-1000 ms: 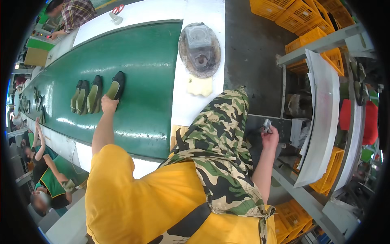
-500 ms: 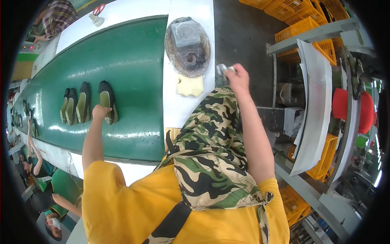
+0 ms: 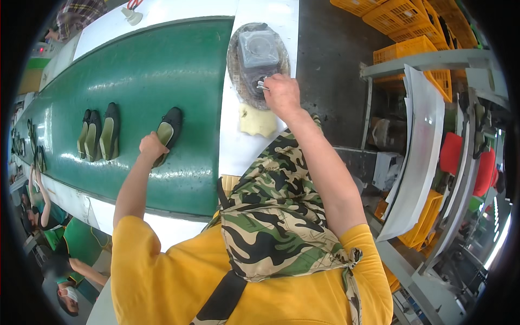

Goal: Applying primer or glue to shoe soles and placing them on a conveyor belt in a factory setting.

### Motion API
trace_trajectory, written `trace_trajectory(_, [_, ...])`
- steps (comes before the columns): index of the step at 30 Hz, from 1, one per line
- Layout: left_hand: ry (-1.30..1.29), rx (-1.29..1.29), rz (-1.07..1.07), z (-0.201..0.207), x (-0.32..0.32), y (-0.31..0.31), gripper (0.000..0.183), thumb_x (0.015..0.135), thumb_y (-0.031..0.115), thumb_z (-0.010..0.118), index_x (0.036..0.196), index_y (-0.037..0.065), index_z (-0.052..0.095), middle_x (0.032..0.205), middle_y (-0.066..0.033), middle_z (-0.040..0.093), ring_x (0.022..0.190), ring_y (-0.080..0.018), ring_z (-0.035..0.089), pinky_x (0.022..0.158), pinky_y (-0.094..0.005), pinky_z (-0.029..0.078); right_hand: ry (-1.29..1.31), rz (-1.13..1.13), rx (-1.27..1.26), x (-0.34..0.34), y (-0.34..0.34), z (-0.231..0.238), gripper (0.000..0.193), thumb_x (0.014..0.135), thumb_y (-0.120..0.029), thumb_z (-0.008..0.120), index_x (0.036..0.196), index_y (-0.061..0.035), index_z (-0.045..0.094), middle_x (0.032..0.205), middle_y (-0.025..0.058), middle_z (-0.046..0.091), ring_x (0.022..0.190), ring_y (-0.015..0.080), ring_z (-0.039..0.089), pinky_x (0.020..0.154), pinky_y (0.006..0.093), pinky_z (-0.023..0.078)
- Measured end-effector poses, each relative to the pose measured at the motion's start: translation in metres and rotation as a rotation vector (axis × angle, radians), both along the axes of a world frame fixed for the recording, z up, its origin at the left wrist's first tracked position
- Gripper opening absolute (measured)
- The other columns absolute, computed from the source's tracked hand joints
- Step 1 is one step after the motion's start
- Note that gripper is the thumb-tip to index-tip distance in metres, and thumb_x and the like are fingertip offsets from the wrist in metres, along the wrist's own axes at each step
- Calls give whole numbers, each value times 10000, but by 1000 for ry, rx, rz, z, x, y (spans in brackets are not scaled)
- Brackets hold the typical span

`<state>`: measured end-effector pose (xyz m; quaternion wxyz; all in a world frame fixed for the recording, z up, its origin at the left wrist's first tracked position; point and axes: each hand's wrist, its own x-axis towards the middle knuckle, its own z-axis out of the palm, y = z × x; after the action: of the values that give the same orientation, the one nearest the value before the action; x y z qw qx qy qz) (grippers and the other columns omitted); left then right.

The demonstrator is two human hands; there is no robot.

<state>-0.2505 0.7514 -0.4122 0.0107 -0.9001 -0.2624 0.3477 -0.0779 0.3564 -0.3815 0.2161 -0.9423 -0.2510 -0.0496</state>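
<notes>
Shoes: 1 point(image 3: 168, 132) under left hand point(image 3: 151, 147), 3 point(image 3: 99, 135) beside.

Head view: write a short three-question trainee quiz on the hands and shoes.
1. True or false: the left hand grips the black flat shoe with pale insole on the green conveyor belt.
2. The right hand reaches into: A) the round grimy tray holding a clear plastic tub; B) an orange crate; C) a red bin.
3. How many other shoes lie in the nearby group to that shoe's left?

Key: 1 true; 2 A; 3 three.
</notes>
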Motion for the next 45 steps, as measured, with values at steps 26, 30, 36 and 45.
trace_trajectory(26, [7,-141,-100,9,17,-4,714,491,299,920,1077,-22,669,1099,-209,671,1045,-335,645,906,-397,517,636,-576,332,-8,-27,8,162,713,-207,694,810,-77,696,827,144,695,784,298,668,698,396,513])
trace_trajectory(30, [-342,-856,333,10,19,-3,649,554,209,887,1103,-30,638,1065,-140,689,1001,-275,658,901,-376,508,500,-672,418,-21,-48,-3,165,703,-186,724,769,-45,672,759,117,682,654,216,647,623,360,492])
trace_trajectory(36, [-728,-1583,617,49,39,-110,592,619,-39,779,1172,-13,569,1109,-97,641,1018,-247,627,932,-382,493,775,-566,1061,-46,-66,4,145,743,-95,734,747,-24,608,690,29,617,606,113,561,567,280,445])
trace_trajectory(45, [-864,-1335,-268,116,55,-217,684,601,12,818,1226,16,541,1254,-97,593,1110,-203,575,962,-355,470,632,-318,1280,-84,-82,78,149,785,-42,723,811,-37,577,758,-3,600,670,69,533,611,230,422])
